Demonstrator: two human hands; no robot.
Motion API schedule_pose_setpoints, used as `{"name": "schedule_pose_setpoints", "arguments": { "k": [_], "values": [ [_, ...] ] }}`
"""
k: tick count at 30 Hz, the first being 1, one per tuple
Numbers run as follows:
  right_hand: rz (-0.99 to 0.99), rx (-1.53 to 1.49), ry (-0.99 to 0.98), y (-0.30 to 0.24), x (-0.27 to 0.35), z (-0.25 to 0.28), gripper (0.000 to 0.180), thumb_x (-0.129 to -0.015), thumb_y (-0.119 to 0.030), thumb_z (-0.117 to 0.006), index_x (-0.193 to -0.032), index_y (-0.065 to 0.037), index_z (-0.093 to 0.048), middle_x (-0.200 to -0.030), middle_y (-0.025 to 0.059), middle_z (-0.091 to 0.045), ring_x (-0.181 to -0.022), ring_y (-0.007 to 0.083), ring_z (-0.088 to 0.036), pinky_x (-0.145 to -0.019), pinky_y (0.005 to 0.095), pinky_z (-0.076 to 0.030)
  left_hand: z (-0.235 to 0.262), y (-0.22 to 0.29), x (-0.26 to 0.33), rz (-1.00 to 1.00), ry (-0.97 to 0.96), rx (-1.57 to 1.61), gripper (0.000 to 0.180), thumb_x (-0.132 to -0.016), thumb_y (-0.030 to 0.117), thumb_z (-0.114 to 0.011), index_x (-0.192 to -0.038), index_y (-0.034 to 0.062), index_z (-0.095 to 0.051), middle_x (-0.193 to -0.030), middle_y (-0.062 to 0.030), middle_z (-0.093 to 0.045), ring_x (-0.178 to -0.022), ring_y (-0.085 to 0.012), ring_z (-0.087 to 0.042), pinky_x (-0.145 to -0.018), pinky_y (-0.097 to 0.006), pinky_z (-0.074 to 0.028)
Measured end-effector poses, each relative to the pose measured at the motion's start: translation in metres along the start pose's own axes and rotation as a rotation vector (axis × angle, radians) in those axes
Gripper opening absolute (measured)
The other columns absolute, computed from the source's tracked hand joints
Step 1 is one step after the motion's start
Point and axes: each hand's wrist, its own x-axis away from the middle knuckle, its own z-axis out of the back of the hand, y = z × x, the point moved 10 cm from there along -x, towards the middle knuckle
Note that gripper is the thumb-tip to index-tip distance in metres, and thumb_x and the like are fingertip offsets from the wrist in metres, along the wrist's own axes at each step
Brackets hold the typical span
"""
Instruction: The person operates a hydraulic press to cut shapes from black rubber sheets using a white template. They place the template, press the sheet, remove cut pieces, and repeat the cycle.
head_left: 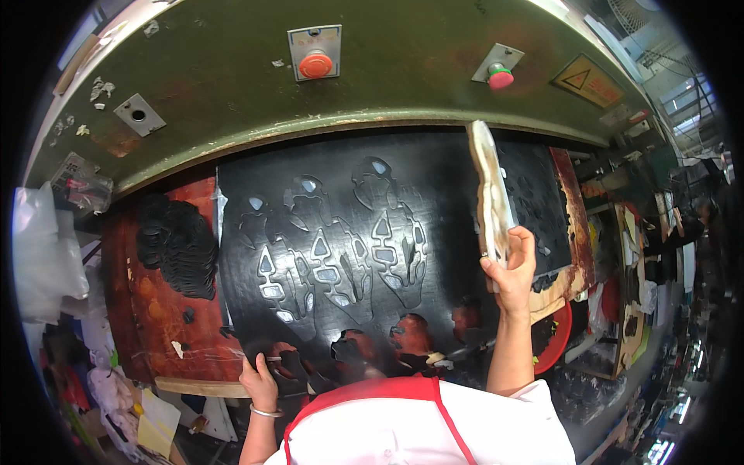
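Observation:
A black sheet (434,178) lies across the worktable, with shoe-upper-like shapes cut into it and ragged holes along its near edge. My right hand (513,271) grips the lower end of a long, pale slab (490,186) with a wavy brownish edge. The slab is raised on edge above the sheet's right part; its broad face is mostly turned away. At the near left corner, my left hand (260,382) has its fingers closed at the black sheet's edge. A stack of black cut pieces (177,246) sits to the left.
A green machine beam (232,85) spans the far side, carrying a red push button (315,65) and a second button (500,76). The worn red board (155,318) shows beneath the sheet. On the lower right is a red basin (559,337); plastic bags (50,256) hang at left.

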Motion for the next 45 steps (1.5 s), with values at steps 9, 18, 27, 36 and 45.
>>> {"name": "schedule_pose_setpoints", "arguments": {
  "k": [9,18,27,36,45],
  "values": [
    [0.078,0.627,-0.043,0.027,-0.012,-0.026,0.069,-0.053,-0.006,-0.081,-0.112,-0.009,-0.045,-0.122,0.0169,-0.048,-0.114,0.0314,-0.049,-0.099,0.0376,-0.040,-0.008,0.007,-0.010,-0.006,-0.059,0.006,0.028,-0.095,0.020,-0.056,-0.103,-0.0057,-0.061,-0.086,-0.0241,-0.067,-0.078,-0.0411,-0.066,-0.066,-0.042,-0.050],
    [0.272,0.841,-0.087,0.054,-0.070,-0.060,0.099,-0.059,-0.019,-0.081,-0.142,-0.004,-0.029,-0.135,0.0281,-0.035,-0.126,0.0444,-0.034,-0.107,0.0470,-0.032,-0.019,0.029,-0.056,-0.035,-0.091,-0.167,0.026,-0.097,0.020,-0.053,-0.103,-0.0043,-0.061,-0.085,-0.0234,-0.067,-0.077,-0.0399,-0.065,-0.066,-0.041,-0.049],
    [0.583,0.777,0.456,-0.054,-0.213,-0.065,0.086,-0.091,-0.040,-0.058,-0.144,0.010,-0.012,-0.146,0.0357,-0.018,-0.136,0.0471,-0.019,-0.112,0.0516,-0.016,-0.057,0.060,-0.175,-0.167,0.007,-0.121,0.029,-0.096,0.025,-0.054,-0.100,-0.0025,-0.062,-0.082,-0.0267,-0.064,-0.077,-0.0461,-0.062,-0.062,-0.049,-0.046],
    [0.563,0.834,0.464,-0.031,-0.216,-0.073,0.096,-0.089,-0.035,-0.061,-0.144,0.011,0.002,-0.149,0.0364,-0.002,-0.140,0.0491,-0.005,-0.113,0.0553,-0.009,-0.067,0.101,-0.259,-0.203,-0.007,-0.233,0.032,-0.097,0.028,-0.052,-0.100,-0.0016,-0.062,-0.082,-0.0272,-0.064,-0.078,-0.0470,-0.061,-0.063,-0.051,-0.046],
    [-0.039,0.991,0.207,0.061,-0.153,0.035,0.045,-0.087,-0.034,-0.063,-0.114,0.000,-0.054,-0.109,0.0187,-0.059,-0.096,0.0338,-0.058,-0.085,0.0409,-0.045,-0.091,0.083,-0.228,-0.340,-0.085,-0.592,0.018,-0.091,0.027,-0.051,-0.092,0.0135,-0.063,-0.077,-0.0109,-0.064,-0.061,-0.0262,-0.065,-0.046,-0.044,-0.048]
  ]
}}
